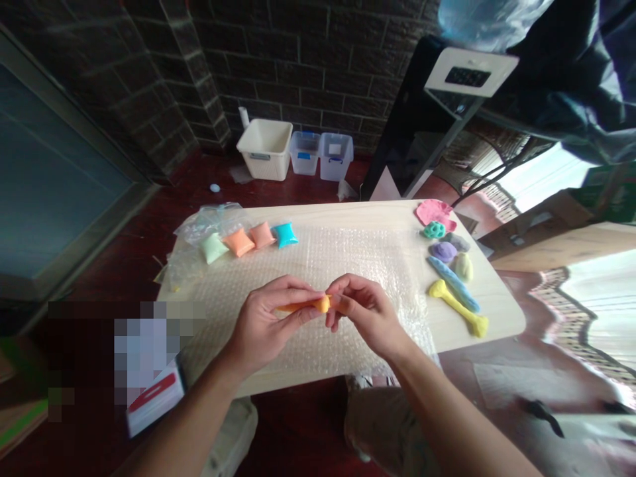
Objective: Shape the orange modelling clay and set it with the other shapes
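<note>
My left hand [273, 318] is closed around a piece of orange modelling clay [324, 305], which has a rounded knob at its right end and a thinner part running back between the fingers. At that knob, my right hand [365, 308] pinches the clay with thumb and forefinger; its other fingers are curled. Both hands are above a sheet of bubble wrap [358, 255] on the pale table. Part of the clay is hidden by my fingers.
Soft packets in green, orange [239, 243], pink and blue [285, 235] lie at the back left beside clear plastic bags [211, 222]. Shaped clay pieces line the right side: a yellow bone [460, 309], a blue roll [454, 283], a pink one [436, 214]. Bins [268, 149] stand behind.
</note>
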The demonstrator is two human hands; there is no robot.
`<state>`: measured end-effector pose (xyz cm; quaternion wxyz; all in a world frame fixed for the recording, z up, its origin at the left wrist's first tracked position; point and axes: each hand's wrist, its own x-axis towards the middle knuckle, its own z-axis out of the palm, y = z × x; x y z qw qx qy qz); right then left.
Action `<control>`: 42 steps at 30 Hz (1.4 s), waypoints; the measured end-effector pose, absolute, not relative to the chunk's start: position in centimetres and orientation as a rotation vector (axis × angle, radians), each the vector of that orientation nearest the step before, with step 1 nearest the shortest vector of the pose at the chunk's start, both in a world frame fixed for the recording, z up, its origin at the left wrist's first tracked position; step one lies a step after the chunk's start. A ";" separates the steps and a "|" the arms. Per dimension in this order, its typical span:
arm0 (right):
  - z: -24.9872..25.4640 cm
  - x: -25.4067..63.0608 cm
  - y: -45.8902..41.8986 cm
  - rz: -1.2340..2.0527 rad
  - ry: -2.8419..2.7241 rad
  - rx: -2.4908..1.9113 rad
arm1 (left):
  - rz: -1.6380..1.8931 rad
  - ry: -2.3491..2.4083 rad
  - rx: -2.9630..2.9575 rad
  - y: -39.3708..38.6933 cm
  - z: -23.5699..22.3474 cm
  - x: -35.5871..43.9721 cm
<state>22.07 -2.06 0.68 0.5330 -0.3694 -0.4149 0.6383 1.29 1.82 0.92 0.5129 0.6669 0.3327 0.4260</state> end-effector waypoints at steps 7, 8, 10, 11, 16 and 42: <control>1.0 22.0 -2.4 1.013 -1.374 -1.021 | 0.972 0.883 1.313 2.0 1.5 1.5; 1.1 22.0 -2.5 0.964 -1.403 -1.033 | 0.965 0.887 1.280 2.0 1.6 1.6; 1.2 22.0 -2.6 0.913 -1.433 -1.034 | 0.944 0.888 1.222 1.9 1.8 1.6; 1.3 22.0 -2.6 0.899 -1.447 -1.029 | 0.933 0.889 1.196 1.9 1.9 1.7; 1.5 22.1 -2.8 0.836 -1.507 -1.081 | 0.860 0.856 1.067 1.6 2.3 2.1; 1.0 21.3 -2.5 1.062 -1.013 -1.087 | 0.631 0.796 0.734 1.8 1.8 1.9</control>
